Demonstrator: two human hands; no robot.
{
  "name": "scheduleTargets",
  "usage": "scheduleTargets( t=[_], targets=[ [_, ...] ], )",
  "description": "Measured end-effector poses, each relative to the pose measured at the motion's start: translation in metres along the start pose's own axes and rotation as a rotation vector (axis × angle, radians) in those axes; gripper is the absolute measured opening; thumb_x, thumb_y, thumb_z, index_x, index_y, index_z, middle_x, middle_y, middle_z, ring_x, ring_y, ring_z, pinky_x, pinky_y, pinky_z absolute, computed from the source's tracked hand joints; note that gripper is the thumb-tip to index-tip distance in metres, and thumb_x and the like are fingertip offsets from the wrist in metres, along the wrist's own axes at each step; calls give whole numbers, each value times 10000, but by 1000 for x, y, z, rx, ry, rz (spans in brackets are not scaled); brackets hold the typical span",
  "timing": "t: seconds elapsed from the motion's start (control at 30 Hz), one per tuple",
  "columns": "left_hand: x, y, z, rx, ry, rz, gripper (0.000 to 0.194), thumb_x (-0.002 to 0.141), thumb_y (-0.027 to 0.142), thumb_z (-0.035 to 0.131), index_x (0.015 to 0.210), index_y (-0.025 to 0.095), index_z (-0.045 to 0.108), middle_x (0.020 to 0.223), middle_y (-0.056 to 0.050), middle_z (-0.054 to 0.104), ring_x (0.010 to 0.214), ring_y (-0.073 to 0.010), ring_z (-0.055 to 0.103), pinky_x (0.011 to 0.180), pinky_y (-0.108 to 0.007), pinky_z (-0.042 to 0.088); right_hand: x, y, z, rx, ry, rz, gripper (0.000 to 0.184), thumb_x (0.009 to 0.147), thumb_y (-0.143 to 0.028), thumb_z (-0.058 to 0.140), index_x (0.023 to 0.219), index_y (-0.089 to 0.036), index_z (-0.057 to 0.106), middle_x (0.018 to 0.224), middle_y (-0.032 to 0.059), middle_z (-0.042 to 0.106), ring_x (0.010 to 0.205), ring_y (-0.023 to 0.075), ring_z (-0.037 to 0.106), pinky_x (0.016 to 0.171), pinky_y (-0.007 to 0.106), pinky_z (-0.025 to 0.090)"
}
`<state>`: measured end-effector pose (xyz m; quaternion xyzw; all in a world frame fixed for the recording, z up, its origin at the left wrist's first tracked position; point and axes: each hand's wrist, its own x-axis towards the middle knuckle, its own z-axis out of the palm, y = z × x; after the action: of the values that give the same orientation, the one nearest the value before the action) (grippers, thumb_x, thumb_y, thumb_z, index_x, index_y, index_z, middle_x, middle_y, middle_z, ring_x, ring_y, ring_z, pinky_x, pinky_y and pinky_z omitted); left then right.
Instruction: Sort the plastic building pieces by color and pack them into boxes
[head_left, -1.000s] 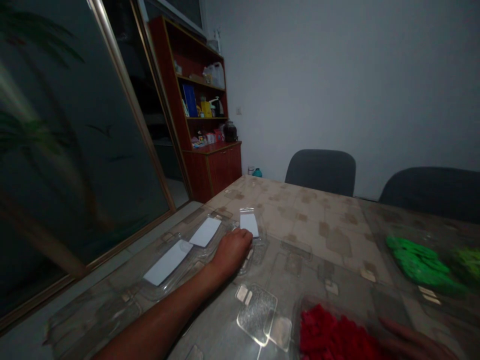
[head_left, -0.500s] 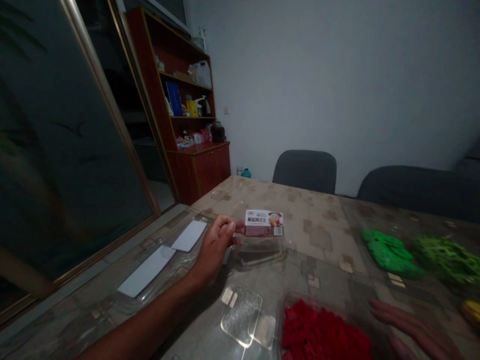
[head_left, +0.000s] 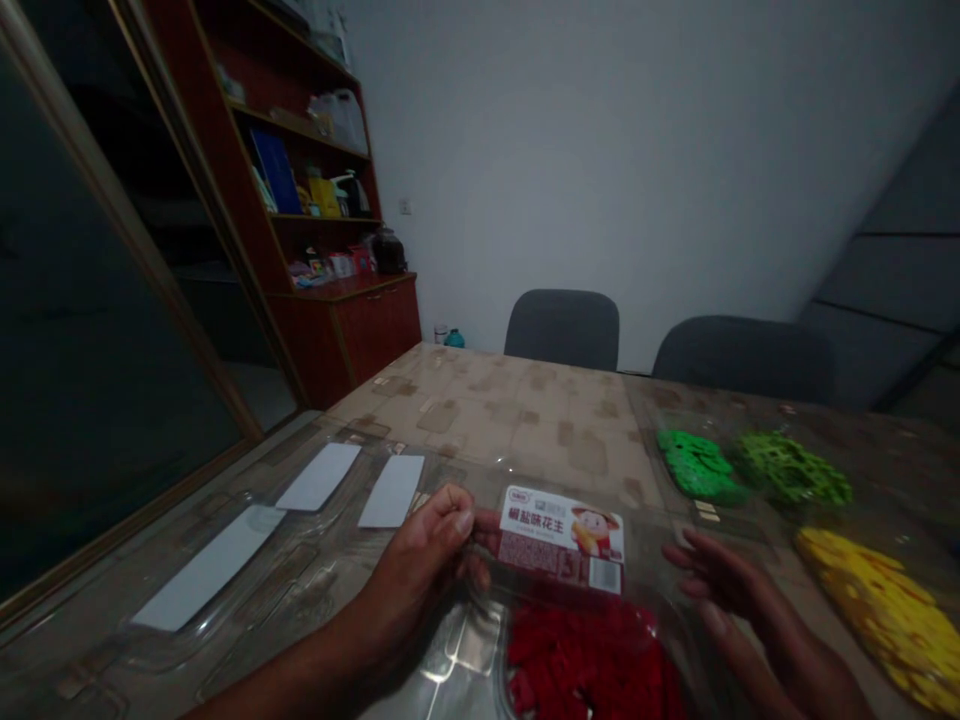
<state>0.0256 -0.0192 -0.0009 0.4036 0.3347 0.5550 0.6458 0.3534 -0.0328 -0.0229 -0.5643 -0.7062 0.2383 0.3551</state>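
Observation:
My left hand (head_left: 424, 565) pinches the left edge of a clear plastic lid with a red and white printed label (head_left: 564, 538), held above a clear tray of red pieces (head_left: 592, 665). At the lid's right edge, my right hand (head_left: 731, 590) has its fingers stretched out and apart, close to the lid; I cannot tell if it touches it.
Three clear lids with white labels (head_left: 319, 478) lie on the patterned table (head_left: 525, 410) at the left. Trays of green (head_left: 694, 465), darker green (head_left: 791, 468) and yellow pieces (head_left: 885, 610) sit at the right. Two grey chairs (head_left: 562, 325) stand behind; a wooden shelf unit (head_left: 315, 250) at the back left.
My left hand picked a labelled lid off the table, turned it label up and carried it right, over the red tray. My right hand rose toward the lid. The view panned right.

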Motion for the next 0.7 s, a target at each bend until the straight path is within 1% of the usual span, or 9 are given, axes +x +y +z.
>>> scheduleTargets(
  t=[0.07,0.17,0.33,0.4,0.47,0.57,0.63,0.7],
  targets=[
    [-2,-3,1,-19,-19,-17,260,938,377,693,841,195,534,961,-41,727,744,-133,666,602,-210,519,0,-3,0,16,-15,37,513,984,-514,483,1445,-289,483,1331,69,691,1188,241,669,919,306,590],
    [-5,-6,4,-36,-25,-38,255,933,364,708,847,194,539,953,-34,730,698,-114,654,599,-206,522,1,-4,1,40,-13,80,530,981,-537,473,1443,-277,480,1259,83,713,1165,248,677,872,291,596],
    [-9,-10,8,-93,-58,-91,259,929,364,716,847,197,537,934,-39,730,767,-151,692,619,-223,541,1,-4,0,77,28,135,531,962,-542,502,1411,-260,518,1125,70,713,1102,249,684,848,292,581],
    [-10,-12,9,-110,-67,-108,249,931,357,714,854,196,541,935,-40,727,767,-155,697,626,-231,549,2,-8,1,124,14,143,537,952,-538,518,1408,-255,521,1055,58,711,1036,241,695,815,285,579],
    [-11,-13,10,-116,-66,-120,250,925,356,722,858,194,544,932,-40,723,760,-155,696,622,-232,551,3,-15,4,187,-11,154,544,953,-535,518,1409,-239,514,934,32,696,926,219,700,788,276,570],
    [-12,-15,11,-108,-66,-125,262,918,364,729,850,192,543,906,-36,714,748,-155,692,607,-228,545,4,-25,8,261,5,204,537,960,-544,498,1382,-212,531,783,-13,624,764,186,666,731,260,553],
    [-12,-16,10,-95,-71,-131,261,922,370,719,855,194,539,888,-30,705,747,-159,692,610,-235,542,5,-28,9,284,-9,223,544,955,-556,498,1369,-206,546,774,-15,607,744,187,656,713,262,546],
    [-12,-18,8,-63,-61,-126,250,926,390,706,910,209,534,854,-14,695,709,-155,678,593,-234,526,5,-27,8,289,-55,228,561,945,-573,505,1368,-208,554,789,-6,617,763,199,663,713,272,545]
  ],
)
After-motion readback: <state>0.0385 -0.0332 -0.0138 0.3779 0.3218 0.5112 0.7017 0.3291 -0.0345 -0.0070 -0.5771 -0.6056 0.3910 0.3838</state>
